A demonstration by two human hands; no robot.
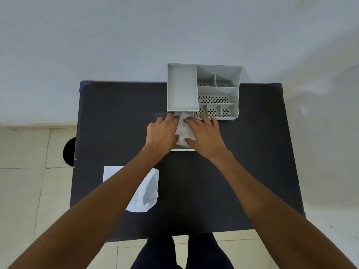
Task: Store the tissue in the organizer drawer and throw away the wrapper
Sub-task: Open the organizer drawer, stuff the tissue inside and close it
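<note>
A grey organizer with several compartments stands at the far edge of the black table. Its white drawer is pulled out toward me. White tissue lies in the drawer. My left hand and my right hand rest flat on either side of the tissue, fingers spread and pressing on it. The white wrapper lies flat on the table near the left front, partly hidden under my left forearm.
A round black bin shows on the tiled floor just left of the table. A pale wall rises behind the organizer. My legs stand at the table's near edge.
</note>
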